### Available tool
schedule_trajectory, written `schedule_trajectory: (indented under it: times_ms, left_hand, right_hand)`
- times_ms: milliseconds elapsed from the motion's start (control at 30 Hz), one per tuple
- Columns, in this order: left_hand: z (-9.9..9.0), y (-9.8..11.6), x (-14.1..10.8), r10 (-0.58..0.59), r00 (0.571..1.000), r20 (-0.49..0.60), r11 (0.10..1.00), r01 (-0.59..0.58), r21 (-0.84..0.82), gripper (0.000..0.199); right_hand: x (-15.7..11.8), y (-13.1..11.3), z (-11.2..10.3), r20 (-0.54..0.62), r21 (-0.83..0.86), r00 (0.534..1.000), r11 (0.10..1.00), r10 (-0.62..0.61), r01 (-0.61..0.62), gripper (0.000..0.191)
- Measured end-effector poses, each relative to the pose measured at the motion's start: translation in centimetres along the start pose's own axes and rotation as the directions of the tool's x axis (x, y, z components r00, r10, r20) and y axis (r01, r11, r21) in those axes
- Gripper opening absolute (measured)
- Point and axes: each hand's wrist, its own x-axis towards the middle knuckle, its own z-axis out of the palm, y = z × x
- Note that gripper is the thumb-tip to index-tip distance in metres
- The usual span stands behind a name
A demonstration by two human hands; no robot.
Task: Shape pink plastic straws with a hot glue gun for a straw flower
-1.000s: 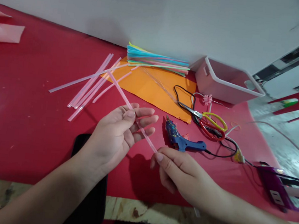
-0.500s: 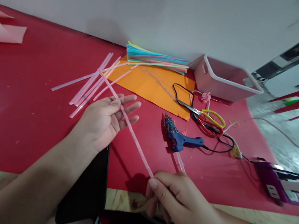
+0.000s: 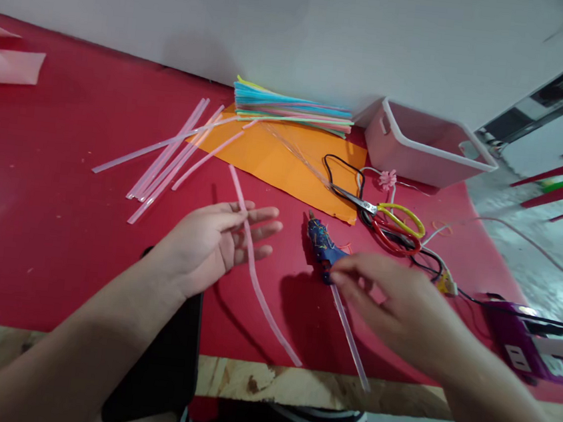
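A pink pipe cleaner (image 3: 255,277) is pinched between the thumb and fingers of my left hand (image 3: 215,241), palm up, its lower end bending down to the right near the table edge. My right hand (image 3: 387,299) is at the rear of the blue hot glue gun (image 3: 322,242), fingers curled over its handle, which they mostly hide. The gun lies on the red table, and a clear glue stick (image 3: 351,339) sticks out of its back end.
Glue sticks (image 3: 167,152) lie at left, partly on an orange sheet (image 3: 290,172). Behind are coloured pipe cleaners (image 3: 292,108) and a pink bin (image 3: 419,145). Scissors (image 3: 400,227), cords, a purple power strip (image 3: 519,343) and a black phone-like slab (image 3: 165,360) surround the hands.
My right hand has let go of the pipe cleaner's lower end and moved up and right to the glue gun. My left hand has shifted slightly right with the pipe cleaner.
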Motion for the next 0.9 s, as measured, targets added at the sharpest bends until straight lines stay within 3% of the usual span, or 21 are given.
schedule_trajectory:
  times_ms: [33, 67, 167, 267, 433, 533, 600, 667, 733, 900]
  left_hand:
    - [0.1, -0.2, -0.1, -0.042, 0.999, 0.031, 0.999, 0.041, 0.02, 0.027]
    - [0.1, -0.5, -0.3, -0.075, 0.996, 0.056, 0.996, 0.073, 0.041, 0.026]
    - [0.6, -1.2, -0.6, -0.129, 0.988, 0.083, 0.988, 0.121, 0.097, 0.022]
    - [1.1, -1.9, -0.8, -0.133, 0.991, 0.003, 0.975, 0.13, 0.182, 0.02]
    - [0.9, -3.0, -0.5, -0.035, 0.999, -0.027, 0.941, 0.042, 0.335, 0.012]
    - [0.4, -3.3, -0.2, -0.019, 1.0, -0.006, 0.93, 0.02, 0.367, 0.014]
    - [0.1, -3.3, -0.1, -0.009, 1.0, 0.015, 0.928, 0.003, 0.372, 0.016]
    - [-0.1, -3.3, -0.1, -0.006, 0.999, 0.039, 0.923, -0.009, 0.385, 0.014]
    - [-0.1, -3.3, -0.2, -0.002, 0.999, 0.045, 0.916, -0.016, 0.402, 0.011]
    - [0.0, -3.3, -0.3, 0.0, 0.999, 0.045, 0.878, -0.021, 0.477, 0.006]
  right_hand:
    - [0.1, 1.4, -0.3, -0.102, -0.177, 0.995, 0.984, -0.014, -0.004, 0.018]
    - [0.2, 2.8, -0.5, -0.121, -0.317, 0.992, 0.948, -0.048, 0.007, 0.024]
    - [0.4, 5.6, -0.1, 0.014, -0.442, 0.987, 0.884, -0.161, 0.15, 0.047]
    - [1.4, 6.4, 0.8, 0.06, -0.389, 0.986, 0.906, -0.154, 0.165, 0.055]
    - [3.5, 7.0, 2.0, 0.034, -0.317, 0.995, 0.943, -0.093, 0.099, 0.04]
    - [3.2, 7.7, 2.3, -0.125, -0.24, 0.98, 0.963, -0.155, 0.122, 0.03]
    - [2.5, 7.7, 2.5, -0.282, -0.099, 0.942, 0.982, -0.182, 0.16, 0.028]
    - [1.9, 7.3, 2.7, -0.308, 0.069, 0.927, 0.967, -0.214, 0.246, 0.027]
    - [1.6, 6.7, 2.9, -0.28, 0.171, 0.909, 0.915, -0.309, 0.364, 0.022]
    - [2.0, 6.5, 3.4, -0.218, 0.252, 0.911, 0.881, -0.351, 0.4, 0.009]
